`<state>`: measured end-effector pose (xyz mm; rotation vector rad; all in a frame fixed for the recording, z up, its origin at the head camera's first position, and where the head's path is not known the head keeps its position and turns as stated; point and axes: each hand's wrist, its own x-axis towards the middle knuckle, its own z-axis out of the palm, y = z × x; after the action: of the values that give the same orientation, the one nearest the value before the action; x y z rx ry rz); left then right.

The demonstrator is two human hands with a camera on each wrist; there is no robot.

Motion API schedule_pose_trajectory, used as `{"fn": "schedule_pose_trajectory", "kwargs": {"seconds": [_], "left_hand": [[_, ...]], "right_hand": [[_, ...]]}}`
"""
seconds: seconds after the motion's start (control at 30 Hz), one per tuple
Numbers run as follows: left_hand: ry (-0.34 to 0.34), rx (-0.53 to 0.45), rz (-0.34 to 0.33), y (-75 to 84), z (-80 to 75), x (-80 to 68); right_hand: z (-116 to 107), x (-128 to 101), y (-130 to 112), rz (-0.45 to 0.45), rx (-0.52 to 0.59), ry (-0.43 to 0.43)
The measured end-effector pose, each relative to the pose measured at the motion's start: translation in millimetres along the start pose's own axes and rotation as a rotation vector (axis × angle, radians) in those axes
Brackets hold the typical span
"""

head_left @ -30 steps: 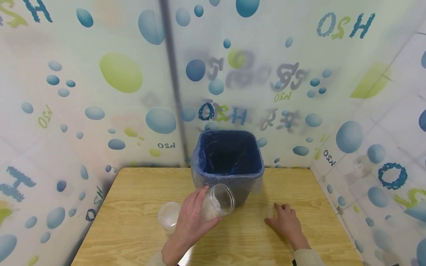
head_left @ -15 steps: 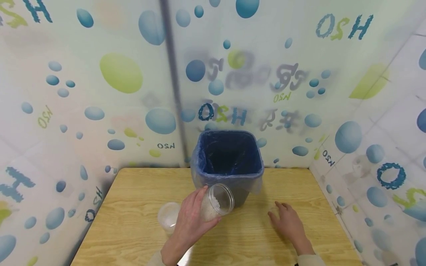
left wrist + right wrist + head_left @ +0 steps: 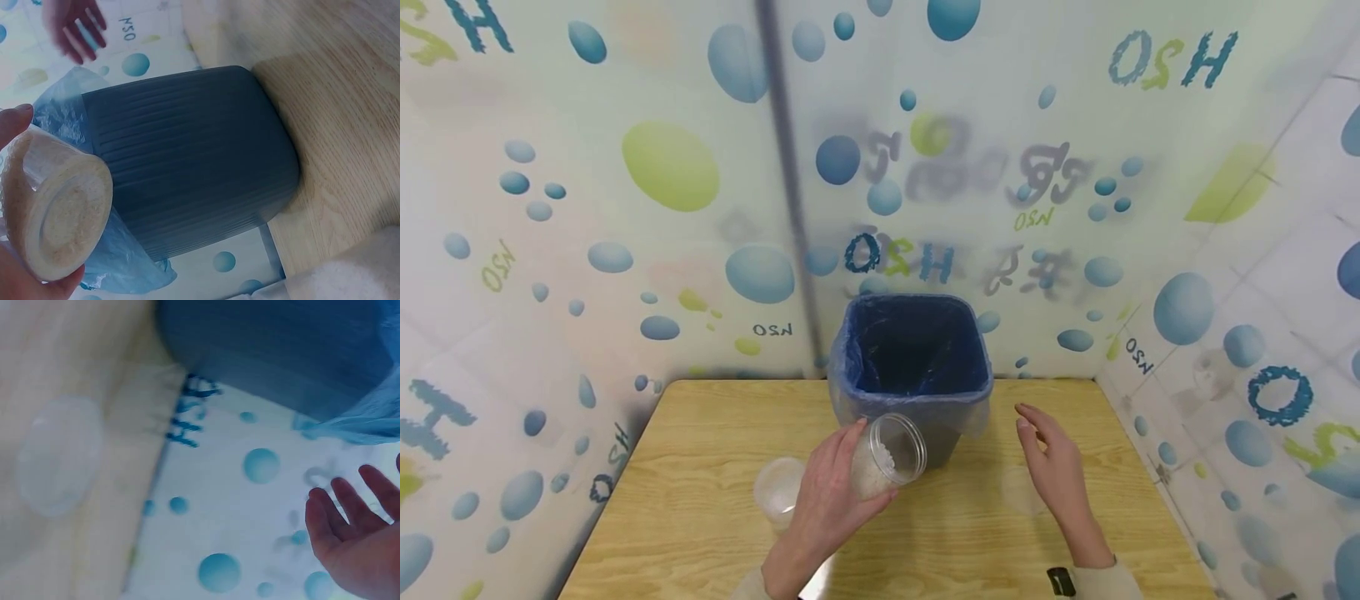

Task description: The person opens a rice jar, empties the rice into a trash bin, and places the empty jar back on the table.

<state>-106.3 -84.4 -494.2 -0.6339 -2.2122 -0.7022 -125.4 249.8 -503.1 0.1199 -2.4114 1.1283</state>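
Observation:
My left hand [image 3: 823,500] grips a clear jar [image 3: 871,475] partly filled with white grains, its fingers and thumb round the side. The jar tilts, lidless mouth toward the upper right, in front of a dark bin [image 3: 943,433]. In the left wrist view the jar's round base [image 3: 72,219] faces me. To the bin's right my right hand [image 3: 1060,467] is raised with fingers extended and holds nothing. A flat, translucent round lid [image 3: 60,456] lies on the table below that hand; in the head view the lid [image 3: 1021,490] is faint against the wood.
A blue plastic bag [image 3: 850,392] lines the bin and hangs over its rim. Left of my left hand stands a round clear container [image 3: 777,487], partly hidden by the hand. The wooden table [image 3: 715,450] meets patterned wall sheets [image 3: 685,275] at its back and sides.
My right hand has lifted from the lid and moved toward the back, its fingers straightening; the lid stays on the table. The left hand and jar have hardly moved.

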Motion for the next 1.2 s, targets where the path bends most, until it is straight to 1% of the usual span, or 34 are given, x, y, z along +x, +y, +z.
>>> {"fn": "schedule_pose_trajectory", "kwargs": {"seconds": [0.1,0.23,0.33,0.43,0.5,0.57,0.67,0.87,1.1,1.2], "left_hand": [[-0.003,0.002,-0.002,-0.1,0.0,-0.3],[-0.005,-0.005,-0.004,-0.1,-0.3,-0.3],[-0.006,-0.009,-0.006,0.2,-0.8,-0.2],[-0.004,-0.01,-0.004,0.5,-1.4,-0.1],[-0.001,-0.008,-0.001,0.6,-1.7,-0.1],[0.001,-0.007,0.001,0.2,-2.2,-0.2],[0.001,-0.007,-0.003,-0.4,-2.9,-0.5],[0.003,-0.014,-0.012,-1.5,-5.2,-0.6],[0.027,-0.009,-0.001,-4.7,-10.9,2.0],[0.037,-0.007,-0.006,-8.0,-15.1,4.1]], "right_hand": [[0.0,9.6,-12.7,0.06,0.057,-0.017],[-0.1,21.6,-27.2,0.177,0.148,-0.091],[1.1,30.8,-33.7,0.231,0.255,-0.183],[3.9,39.3,-38.6,0.271,0.385,-0.266],[6.0,43.9,-41.8,0.302,0.455,-0.298],[8.0,48.0,-46.1,0.331,0.497,-0.313],[10.7,53.4,-51.7,0.367,0.513,-0.321],[16.1,61.3,-58.0,0.413,0.487,-0.318],[22.1,65.5,-60.4,0.424,0.509,-0.297],[23.2,65.8,-60.5,0.418,0.51,-0.299]]}}
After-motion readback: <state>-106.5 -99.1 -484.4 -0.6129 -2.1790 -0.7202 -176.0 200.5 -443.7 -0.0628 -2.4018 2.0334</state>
